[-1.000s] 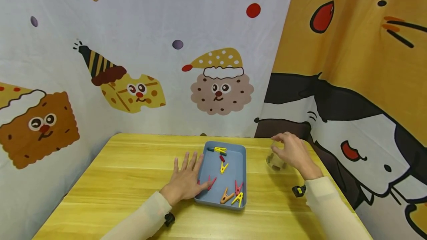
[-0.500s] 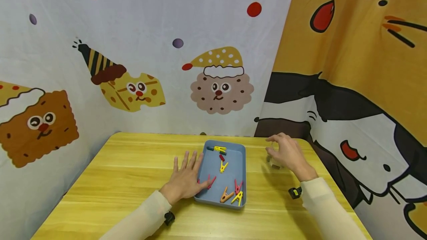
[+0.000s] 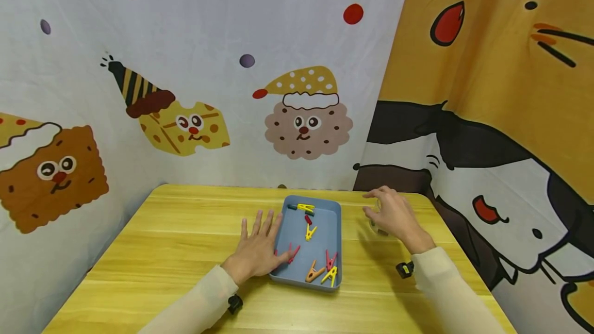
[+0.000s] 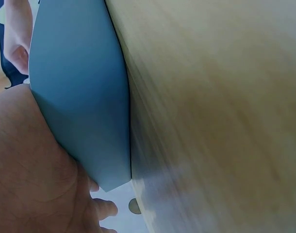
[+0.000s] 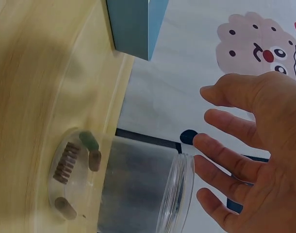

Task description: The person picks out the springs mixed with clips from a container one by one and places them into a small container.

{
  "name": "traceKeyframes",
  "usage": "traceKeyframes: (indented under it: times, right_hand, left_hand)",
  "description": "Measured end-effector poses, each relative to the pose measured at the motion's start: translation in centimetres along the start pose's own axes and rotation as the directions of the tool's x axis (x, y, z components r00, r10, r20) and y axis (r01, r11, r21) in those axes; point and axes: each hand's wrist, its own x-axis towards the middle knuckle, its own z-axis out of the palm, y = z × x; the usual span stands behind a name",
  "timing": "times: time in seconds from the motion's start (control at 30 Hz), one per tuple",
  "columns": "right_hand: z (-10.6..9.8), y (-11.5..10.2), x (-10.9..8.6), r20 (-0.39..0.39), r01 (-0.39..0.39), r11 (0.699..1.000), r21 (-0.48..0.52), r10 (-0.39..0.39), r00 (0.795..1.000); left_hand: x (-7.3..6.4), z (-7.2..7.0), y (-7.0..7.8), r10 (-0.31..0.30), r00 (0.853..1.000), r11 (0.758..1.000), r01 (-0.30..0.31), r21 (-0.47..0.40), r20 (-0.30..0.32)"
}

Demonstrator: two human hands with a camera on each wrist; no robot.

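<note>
My left hand (image 3: 257, 254) lies with fingers spread over the left rim of a blue-grey tray (image 3: 325, 220), the thumb reaching inside. In the tray lie yellow clothespins (image 3: 310, 232), an orange clothespin (image 3: 314, 272), pink-red clothespins (image 3: 330, 260), a small dark red piece (image 3: 308, 219) and dark green pieces (image 3: 292, 206). To the tray's right my right hand (image 3: 394, 215) hovers, fingers loosely bent and nothing in them. Beneath and beside it stands a clear jar (image 5: 138, 179) without a lid, largely hidden in the head view. Several small brown and green pieces (image 5: 89, 141) sit at its bottom.
The wooden table (image 3: 185, 236) backs onto a white curtain (image 3: 209, 40) printed with cartoon figures. Another printed curtain (image 3: 464, 92), mostly orange, closes off the right side. A black wrist camera (image 3: 405, 270) hangs under the right wrist.
My right hand has shifted a little left over the jar, toward the tray, covering more of the jar. The left hand and the tray's contents have stayed put.
</note>
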Motion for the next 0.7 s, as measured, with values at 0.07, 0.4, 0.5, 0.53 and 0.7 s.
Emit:
traceKeyframes:
  times: [0.07,0.4,0.5,0.53,0.7]
  right_hand:
    - [0.2,-0.2,0.1,0.001,0.004,1.000,0.003,-0.004,1.000]
    - [0.9,-1.5,0.6,0.009,0.011,1.000,-0.021,-0.011,1.000]
    - [1.3,-1.9,0.8,0.012,0.036,0.999,0.001,-0.036,0.999]
    - [1.4,-2.0,0.9,0.014,0.045,0.999,0.009,-0.046,0.999]
    - [2.0,-2.5,1.1,0.029,0.059,0.998,0.036,-0.060,0.998]
  left_hand:
    - [0.0,0.0,0.0,0.000,1.000,1.000,0.000,-0.002,0.001]
    - [0.1,-0.1,0.0,0.004,1.000,1.000,-0.004,0.007,-0.009]
    - [0.1,-0.1,0.0,0.004,1.000,1.000,-0.004,0.007,-0.009]
    - [0.0,-0.1,0.0,0.003,1.000,1.000,-0.003,0.005,-0.008]
    - [-0.1,-0.2,0.0,0.001,1.000,1.000,-0.001,-0.004,-0.001]
